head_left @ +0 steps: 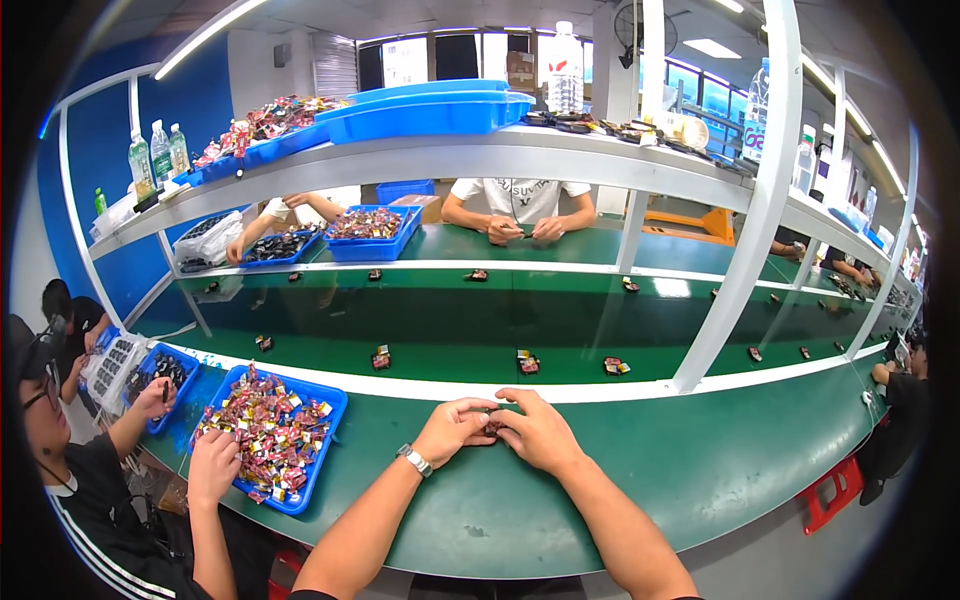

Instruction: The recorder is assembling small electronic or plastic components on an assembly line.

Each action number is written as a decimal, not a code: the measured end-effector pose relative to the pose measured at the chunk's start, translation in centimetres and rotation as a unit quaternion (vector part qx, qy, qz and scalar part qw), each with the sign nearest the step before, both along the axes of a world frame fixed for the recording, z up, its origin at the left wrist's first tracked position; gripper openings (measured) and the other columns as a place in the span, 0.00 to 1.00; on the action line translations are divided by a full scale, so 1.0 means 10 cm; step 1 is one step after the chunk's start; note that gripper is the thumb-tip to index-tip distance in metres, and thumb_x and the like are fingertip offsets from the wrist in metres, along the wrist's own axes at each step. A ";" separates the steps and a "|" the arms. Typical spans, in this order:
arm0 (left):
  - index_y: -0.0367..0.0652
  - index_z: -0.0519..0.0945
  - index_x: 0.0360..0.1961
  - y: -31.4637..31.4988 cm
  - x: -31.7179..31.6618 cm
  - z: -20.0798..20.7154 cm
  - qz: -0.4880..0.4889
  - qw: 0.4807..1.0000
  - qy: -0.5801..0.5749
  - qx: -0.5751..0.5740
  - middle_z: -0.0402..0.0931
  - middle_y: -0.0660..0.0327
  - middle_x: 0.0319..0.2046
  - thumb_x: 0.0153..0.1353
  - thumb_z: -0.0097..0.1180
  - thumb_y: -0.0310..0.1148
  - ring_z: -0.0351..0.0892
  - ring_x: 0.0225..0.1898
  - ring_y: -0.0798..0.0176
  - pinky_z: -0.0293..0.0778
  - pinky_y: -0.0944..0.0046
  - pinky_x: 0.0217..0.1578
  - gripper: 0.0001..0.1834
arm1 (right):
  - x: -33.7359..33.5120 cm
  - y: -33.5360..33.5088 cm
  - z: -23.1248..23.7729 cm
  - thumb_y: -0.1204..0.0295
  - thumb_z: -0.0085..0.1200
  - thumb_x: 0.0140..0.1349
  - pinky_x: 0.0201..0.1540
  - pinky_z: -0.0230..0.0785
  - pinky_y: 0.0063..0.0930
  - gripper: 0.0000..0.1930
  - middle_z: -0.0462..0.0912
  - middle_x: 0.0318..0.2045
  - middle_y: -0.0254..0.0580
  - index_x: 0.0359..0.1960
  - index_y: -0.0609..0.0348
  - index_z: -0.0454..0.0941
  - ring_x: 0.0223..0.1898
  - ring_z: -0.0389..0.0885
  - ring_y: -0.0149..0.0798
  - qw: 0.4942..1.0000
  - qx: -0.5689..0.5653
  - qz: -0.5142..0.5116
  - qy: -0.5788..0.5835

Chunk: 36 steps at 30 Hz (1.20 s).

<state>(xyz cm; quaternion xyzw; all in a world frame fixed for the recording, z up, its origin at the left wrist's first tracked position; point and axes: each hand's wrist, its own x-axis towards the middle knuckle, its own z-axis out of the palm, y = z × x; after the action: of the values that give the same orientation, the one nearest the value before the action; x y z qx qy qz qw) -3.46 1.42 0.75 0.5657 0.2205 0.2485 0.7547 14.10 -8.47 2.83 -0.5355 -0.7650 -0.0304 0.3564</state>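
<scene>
One small, dark reddish part

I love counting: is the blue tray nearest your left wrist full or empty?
Full: small red pieces pile across nearly the whole blue tray.

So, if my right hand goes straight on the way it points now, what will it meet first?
Beyond the small part it holds, your right hand would probably meet your left hand first. They are crowded close together, so the exact depth is unclear.
</scene>
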 end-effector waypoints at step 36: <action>0.33 0.70 0.56 0.01 -0.08 0.01 -0.048 0.999 0.011 0.022 0.77 0.54 0.49 0.66 0.49 0.20 0.79 0.50 0.61 0.80 0.59 0.52 0.17 | -0.01 -0.02 -0.07 0.70 0.61 0.56 0.60 0.65 0.36 0.06 0.76 0.53 0.38 0.34 0.55 0.84 0.59 0.70 0.44 0.985 -0.095 0.034 0.142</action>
<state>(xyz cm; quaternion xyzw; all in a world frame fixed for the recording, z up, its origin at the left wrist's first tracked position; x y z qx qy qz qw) -4.23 1.47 0.89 0.5948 0.1956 0.2101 0.7509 13.98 -8.63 2.17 -0.5390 -0.7240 0.1309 0.4100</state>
